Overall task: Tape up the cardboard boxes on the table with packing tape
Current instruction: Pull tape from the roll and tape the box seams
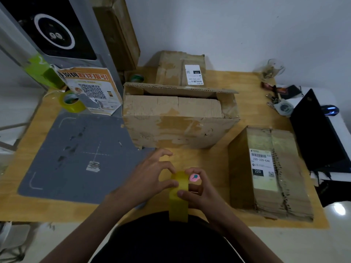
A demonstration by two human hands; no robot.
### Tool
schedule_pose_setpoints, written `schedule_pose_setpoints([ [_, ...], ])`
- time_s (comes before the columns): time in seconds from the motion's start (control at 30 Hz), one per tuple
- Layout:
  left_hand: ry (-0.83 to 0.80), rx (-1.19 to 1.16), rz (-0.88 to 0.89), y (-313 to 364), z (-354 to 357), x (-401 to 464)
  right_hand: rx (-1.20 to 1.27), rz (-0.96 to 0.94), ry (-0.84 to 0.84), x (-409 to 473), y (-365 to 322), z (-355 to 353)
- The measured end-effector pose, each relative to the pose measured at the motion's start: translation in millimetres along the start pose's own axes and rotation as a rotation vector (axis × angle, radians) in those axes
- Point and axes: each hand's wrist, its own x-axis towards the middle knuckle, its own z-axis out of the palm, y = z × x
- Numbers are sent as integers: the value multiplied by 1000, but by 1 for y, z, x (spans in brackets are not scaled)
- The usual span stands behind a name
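Note:
Over the near edge of the wooden table [209, 158] I hold a yellowish roll of packing tape [178, 202]. My left hand [150, 177] pinches the tape at its top edge. My right hand [199, 188] grips the roll, with a small pink object [194, 177] between its fingers. Just beyond my hands stands a large worn cardboard box [178, 118] with its far flap raised. A closed box with a shipping label [266, 171] lies to the right. A third labelled box [180, 69] sits at the back by the wall.
A grey mat [76, 158] covers the table's left part. Another yellow tape roll [71, 101] and a QR-code poster [91, 90] stand at the back left, a green roll [137, 78] behind the big box. A glass [271, 70], keys [281, 105] and a black laptop [313, 133] occupy the right.

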Motion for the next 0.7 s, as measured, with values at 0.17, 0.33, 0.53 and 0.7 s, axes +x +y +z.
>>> schedule_pose_setpoints([
  [0.17,-65,90,-7,5,11,1,15,-6,-2,-4,-2,-7],
  [0.33,-56,88,-22,16,21,6,53,9,-6,-5,1,-13],
  [0.53,-3,129,10,21,32,10,100,26,45,-4,3,-15],
  [0.7,166,156,80,18,53,10,101,33,64,-4,5,-14],
])
